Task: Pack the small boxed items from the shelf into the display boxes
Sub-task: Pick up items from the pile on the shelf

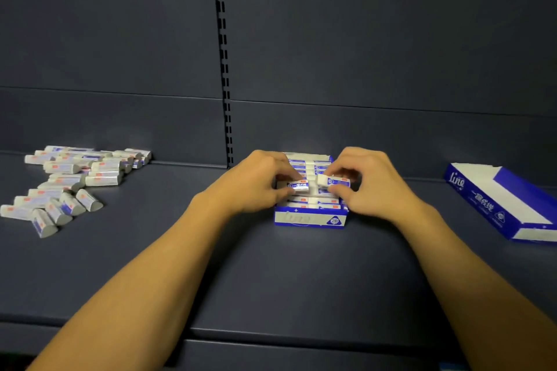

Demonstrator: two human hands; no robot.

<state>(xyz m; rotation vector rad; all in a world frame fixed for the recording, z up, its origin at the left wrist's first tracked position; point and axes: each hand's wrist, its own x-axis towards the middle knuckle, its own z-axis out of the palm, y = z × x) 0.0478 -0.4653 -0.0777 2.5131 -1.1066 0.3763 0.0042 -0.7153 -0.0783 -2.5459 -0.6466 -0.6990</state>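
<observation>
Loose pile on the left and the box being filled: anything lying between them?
Only the left forearm crosses bare shelf between pile and display box, head view.

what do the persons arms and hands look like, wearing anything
Both forearms are bare up to the bottom edge of the picture: no sleeves, gloves, watch or bracelet show. The left hand and the right hand are bare too, and no ring can be made out on the fingers that show. The nails are too small and blurred to describe.
</observation>
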